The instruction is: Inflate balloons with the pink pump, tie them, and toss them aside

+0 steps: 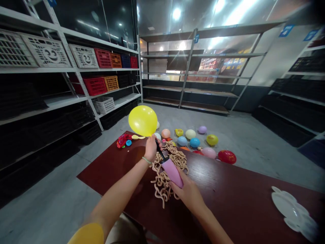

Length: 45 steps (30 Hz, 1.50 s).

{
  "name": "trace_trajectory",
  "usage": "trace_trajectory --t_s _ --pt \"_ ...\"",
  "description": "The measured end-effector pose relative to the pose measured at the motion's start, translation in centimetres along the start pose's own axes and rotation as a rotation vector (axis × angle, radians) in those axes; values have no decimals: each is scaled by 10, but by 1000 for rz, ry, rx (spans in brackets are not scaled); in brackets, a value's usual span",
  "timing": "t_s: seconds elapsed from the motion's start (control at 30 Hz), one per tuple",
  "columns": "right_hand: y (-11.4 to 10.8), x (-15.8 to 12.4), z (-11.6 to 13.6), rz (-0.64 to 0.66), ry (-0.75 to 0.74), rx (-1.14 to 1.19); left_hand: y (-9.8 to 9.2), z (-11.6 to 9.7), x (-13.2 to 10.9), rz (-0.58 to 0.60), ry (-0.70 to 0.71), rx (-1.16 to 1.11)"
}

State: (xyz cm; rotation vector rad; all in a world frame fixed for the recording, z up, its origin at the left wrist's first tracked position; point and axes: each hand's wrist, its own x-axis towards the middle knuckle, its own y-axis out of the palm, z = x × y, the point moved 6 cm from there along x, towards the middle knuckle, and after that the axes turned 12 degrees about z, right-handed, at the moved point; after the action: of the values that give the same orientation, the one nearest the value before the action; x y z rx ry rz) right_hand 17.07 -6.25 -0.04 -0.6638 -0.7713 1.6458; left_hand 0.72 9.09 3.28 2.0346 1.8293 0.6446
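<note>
My left hand (151, 148) is closed around the neck of an inflated yellow balloon (142, 120), held up over the dark red table (228, 196). My right hand (188, 193) grips a pink hand pump (172, 172) whose black nozzle (159, 150) reaches up to the balloon's neck. Under both hands lies a tangled pile of tan cord or long uninflated balloons (167, 173).
Several inflated balloons in pastel colours and a red one (226, 156) lie on the floor past the table's far edge. Limp balloons (123, 140) sit at the table's far left corner. A white flower-shaped plate (294, 212) rests at right. Shelving with crates (101, 84) lines the left wall.
</note>
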Motion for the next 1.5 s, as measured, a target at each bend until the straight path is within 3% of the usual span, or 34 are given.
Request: trace_trajectory --t_s 0.17,0.27,0.4,0.57,0.7,0.93,1.17,1.33,1.5 --pt "10 2 -2 31 -29 -29 -31 -40 28 -153 26 20" --pt "13 2 -3 28 -31 -68 -40 -45 30 -196 33 9" --pt "10 2 -5 36 9 -123 -31 -22 17 -205 45 -20" --pt "2 2 -11 11 67 -107 5 33 -11 -98 -47 1" --pt "0 4 -13 -17 49 -65 16 42 -13 -48 -78 25" --pt "3 5 -8 -21 -6 -53 0 9 7 -40 -13 19" --pt "0 0 -5 -42 -26 -137 -13 5 0 -57 9 -68" --pt "-8 0 -11 -74 -73 -298 -51 -35 8 -242 155 -70" --pt "-34 4 -28 -203 12 -434 -87 -77 5 -161 209 175"
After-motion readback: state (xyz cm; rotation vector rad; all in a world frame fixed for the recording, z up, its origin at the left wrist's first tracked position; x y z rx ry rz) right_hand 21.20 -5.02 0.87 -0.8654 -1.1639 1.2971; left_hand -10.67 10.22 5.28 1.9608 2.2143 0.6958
